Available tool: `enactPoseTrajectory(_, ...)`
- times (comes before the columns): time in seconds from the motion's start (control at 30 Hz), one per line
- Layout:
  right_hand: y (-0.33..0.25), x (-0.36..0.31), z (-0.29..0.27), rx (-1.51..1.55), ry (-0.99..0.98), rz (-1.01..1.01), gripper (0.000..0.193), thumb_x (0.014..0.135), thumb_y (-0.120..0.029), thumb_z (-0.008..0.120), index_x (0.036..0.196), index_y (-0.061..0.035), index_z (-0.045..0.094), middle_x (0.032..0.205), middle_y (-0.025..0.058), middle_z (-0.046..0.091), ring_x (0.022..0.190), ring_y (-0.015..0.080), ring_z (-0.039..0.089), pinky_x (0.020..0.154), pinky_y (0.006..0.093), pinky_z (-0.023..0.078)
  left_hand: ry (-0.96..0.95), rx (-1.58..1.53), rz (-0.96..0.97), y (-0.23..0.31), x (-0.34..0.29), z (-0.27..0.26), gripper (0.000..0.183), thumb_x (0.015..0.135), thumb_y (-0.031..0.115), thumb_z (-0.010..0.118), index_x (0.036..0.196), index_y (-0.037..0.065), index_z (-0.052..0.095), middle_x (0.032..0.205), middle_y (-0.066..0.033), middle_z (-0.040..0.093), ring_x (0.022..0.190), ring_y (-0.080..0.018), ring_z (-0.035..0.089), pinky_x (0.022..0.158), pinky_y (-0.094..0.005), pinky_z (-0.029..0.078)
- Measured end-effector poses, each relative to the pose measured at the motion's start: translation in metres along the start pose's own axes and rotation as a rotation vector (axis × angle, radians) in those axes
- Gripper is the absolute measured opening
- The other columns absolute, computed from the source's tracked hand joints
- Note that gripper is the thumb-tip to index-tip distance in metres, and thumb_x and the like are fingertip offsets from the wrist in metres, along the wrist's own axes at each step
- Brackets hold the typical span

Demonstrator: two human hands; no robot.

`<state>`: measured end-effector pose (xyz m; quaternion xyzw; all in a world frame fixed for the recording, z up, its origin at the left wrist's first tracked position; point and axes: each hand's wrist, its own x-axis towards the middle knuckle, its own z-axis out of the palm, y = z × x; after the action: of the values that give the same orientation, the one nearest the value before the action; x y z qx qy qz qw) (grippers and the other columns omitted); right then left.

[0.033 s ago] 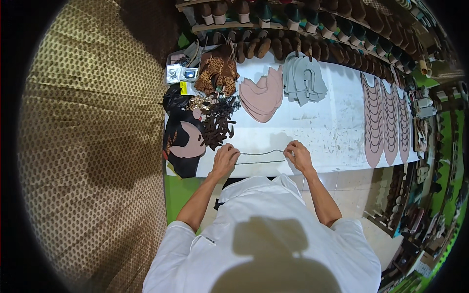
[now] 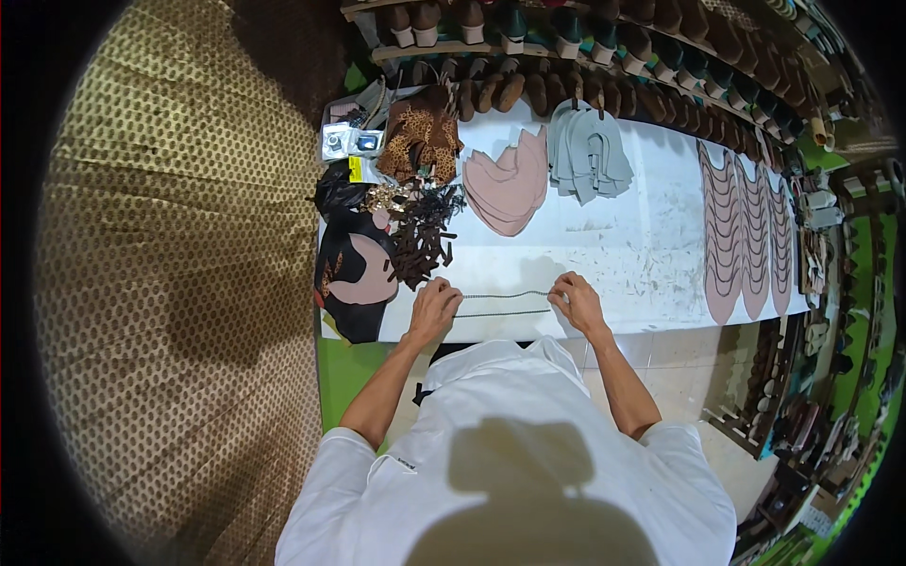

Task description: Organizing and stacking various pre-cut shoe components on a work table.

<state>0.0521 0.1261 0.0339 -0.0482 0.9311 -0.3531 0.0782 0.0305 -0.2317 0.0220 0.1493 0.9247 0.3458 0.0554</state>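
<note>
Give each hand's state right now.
Left hand: closed, pinching the visible left end of the upper thin, dark, chain-like strand.
Right hand: closed, pinching that strand's visible right end.

Light from above brightens the table and shadows the shirt, while fisheye distortion bends the edges

shoe workshop: racked shoes, cut pink pieces
</note>
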Motion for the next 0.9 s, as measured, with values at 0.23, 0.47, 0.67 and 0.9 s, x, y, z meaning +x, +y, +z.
enactPoseTrajectory(0.23, -0.002, -0.002, 0.003, -0.059, 0.003, -0.105, 0.013, 0.083, -0.017, 0.081, 0.09, -0.0054, 0.077, 0.106, 0.0068, 0.067, 0.098, 0.0281, 0.064, 0.084, 0.0416, 0.054, -0.009, 0.009, 0.026, -0.012, -0.018, -0.001, 0.015, 0.084, 0.018, 0.08, 0.095, 0.007, 0.08, 0.097, -0.0139, 0.067, 0.1, -0.0336, 0.062, 0.087, -0.0441, 0.05)
enactPoseTrajectory(0.47, 0.013, 0.003, 0.003, -0.018, -0.087, 0.036, 0.017, 0.081, -0.021, 0.084, 0.087, -0.0054, 0.078, 0.109, 0.0073, 0.066, 0.104, 0.0277, 0.063, 0.085, 0.0391, 0.053, 0.013, -0.117, -0.116, -0.005, -0.019, -0.003, 0.016, 0.08, 0.019, 0.082, 0.088, 0.005, 0.081, 0.094, -0.0139, 0.068, 0.096, -0.0324, 0.063, 0.087, -0.0419, 0.052)
enactPoseTrajectory(0.67, 0.02, 0.018, 0.002, 0.053, -0.107, 0.061, 0.022, 0.081, -0.023, 0.084, 0.089, -0.0035, 0.078, 0.101, 0.0111, 0.067, 0.087, 0.0283, 0.067, 0.075, 0.0375, 0.055, -0.041, -0.304, -0.234, -0.011, -0.017, -0.01, 0.022, 0.082, 0.021, 0.081, 0.086, 0.0, 0.076, 0.091, -0.0133, 0.068, 0.095, -0.0323, 0.063, 0.086, -0.0443, 0.051)
enactPoseTrajectory(0.9, -0.023, 0.087, 0.017, 0.094, 0.117, 0.087, 0.026, 0.089, -0.028, 0.079, 0.094, -0.0024, 0.079, 0.097, 0.0149, 0.068, 0.081, 0.0305, 0.068, 0.074, 0.0396, 0.055, 0.148, -0.139, -0.17, -0.006, -0.004, -0.023, 0.021, 0.085, 0.018, 0.078, 0.099, 0.003, 0.075, 0.099, -0.0106, 0.066, 0.099, -0.0311, 0.061, 0.09, -0.0435, 0.048)
